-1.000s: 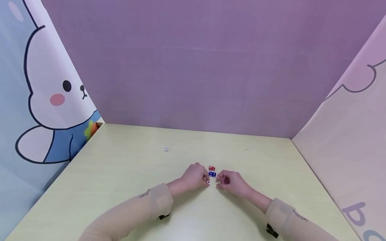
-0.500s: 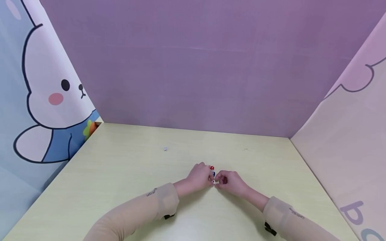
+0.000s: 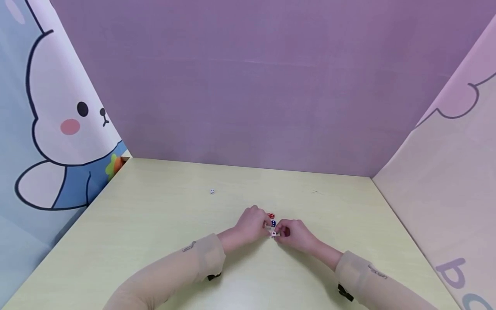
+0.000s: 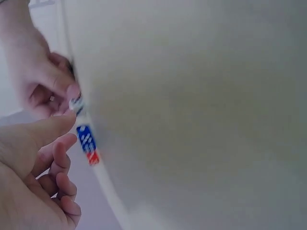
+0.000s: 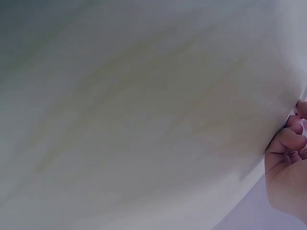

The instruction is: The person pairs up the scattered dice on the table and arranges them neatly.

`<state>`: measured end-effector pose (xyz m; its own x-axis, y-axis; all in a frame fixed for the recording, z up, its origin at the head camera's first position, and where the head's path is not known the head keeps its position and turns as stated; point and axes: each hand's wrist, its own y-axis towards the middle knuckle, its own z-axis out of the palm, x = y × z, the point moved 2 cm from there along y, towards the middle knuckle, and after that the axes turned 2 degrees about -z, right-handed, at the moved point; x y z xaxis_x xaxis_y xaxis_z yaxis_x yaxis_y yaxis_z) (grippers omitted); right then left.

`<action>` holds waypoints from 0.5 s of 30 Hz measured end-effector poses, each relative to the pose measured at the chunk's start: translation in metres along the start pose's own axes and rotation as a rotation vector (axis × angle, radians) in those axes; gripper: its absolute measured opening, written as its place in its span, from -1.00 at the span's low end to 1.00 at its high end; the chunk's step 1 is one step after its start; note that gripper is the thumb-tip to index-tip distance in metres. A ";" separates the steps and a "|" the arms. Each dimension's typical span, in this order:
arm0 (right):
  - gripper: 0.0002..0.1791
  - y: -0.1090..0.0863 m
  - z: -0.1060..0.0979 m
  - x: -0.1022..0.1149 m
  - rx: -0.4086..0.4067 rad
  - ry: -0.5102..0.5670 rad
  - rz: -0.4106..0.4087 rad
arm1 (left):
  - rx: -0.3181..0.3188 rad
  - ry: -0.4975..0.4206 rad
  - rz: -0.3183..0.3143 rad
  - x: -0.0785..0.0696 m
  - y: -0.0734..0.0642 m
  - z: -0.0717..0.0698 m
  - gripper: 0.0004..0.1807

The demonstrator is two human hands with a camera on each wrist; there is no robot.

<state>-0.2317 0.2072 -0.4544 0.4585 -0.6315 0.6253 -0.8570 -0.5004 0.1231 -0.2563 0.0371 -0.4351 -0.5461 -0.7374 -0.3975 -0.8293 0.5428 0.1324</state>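
Observation:
At the fingertips of my right hand [image 3: 296, 234] a small white die [image 3: 273, 234] is pinched between thumb and forefinger, close over the table. My left hand [image 3: 251, 226] is just left of it, fingers loosely bent and thumb tip right by the die in the left wrist view. Behind the white die stand blue dice [image 3: 273, 224] with white pips, and red dice [image 3: 271, 215] follow in line. The left fingers partly hide both colours in the head view. Only part of a hand [image 5: 288, 167] shows at the right wrist view's edge.
Another white die [image 3: 212, 191] lies farther back on the pale table [image 3: 174, 206]. A purple backdrop [image 3: 248, 86] rises at the table's far edge. Printed cloth panels [image 3: 69, 99] flank both sides.
My left hand brought the white die right to the fingertips of my right hand, then drew back slightly left. The right hand now pinches the die.

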 end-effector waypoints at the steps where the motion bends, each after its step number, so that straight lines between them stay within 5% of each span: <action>1: -0.88 0.000 0.000 0.000 0.002 0.000 0.002 | 0.002 -0.009 -0.012 0.003 0.000 -0.003 -0.79; 5: -0.88 0.001 0.000 0.001 0.009 -0.008 0.011 | 0.003 -0.043 -0.052 0.014 0.002 -0.023 -0.68; 15: -0.87 0.000 0.001 -0.001 0.010 -0.010 0.011 | -0.110 -0.037 -0.084 0.061 0.011 -0.075 -0.68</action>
<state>-0.2318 0.2071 -0.4561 0.4512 -0.6430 0.6188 -0.8597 -0.4992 0.1081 -0.3078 -0.0319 -0.3893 -0.4712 -0.7620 -0.4442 -0.8810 0.4308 0.1956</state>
